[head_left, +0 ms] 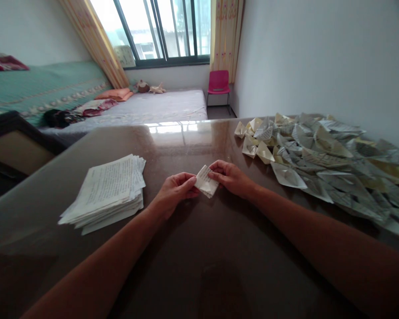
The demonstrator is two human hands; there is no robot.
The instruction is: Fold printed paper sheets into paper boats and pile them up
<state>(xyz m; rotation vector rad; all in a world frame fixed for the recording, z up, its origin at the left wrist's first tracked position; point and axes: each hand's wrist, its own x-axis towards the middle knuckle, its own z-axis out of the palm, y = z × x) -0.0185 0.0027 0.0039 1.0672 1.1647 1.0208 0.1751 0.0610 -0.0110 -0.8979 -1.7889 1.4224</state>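
Note:
A small folded sheet of printed paper [206, 182], roughly a diamond in outline, is held up between my two hands over the brown table. My left hand [177, 191] pinches its left corner between thumb and fingers. On the opposite side, my right hand [232, 177] grips the upper right edge, the thumb lying across the front. Left of my hands lies a stack of printed sheets [108, 188], its edges uneven. To the right spreads a large heap of folded paper boats [322, 155], some white with print and some yellowish.
The glossy brown table [186, 266] reflects the window [166, 35]. Beyond its far edge is a bed [173, 104] with soft toys and folded cloths. A pink chair [218, 83] stands by the right wall. At the left is a dark-framed chair [16, 146].

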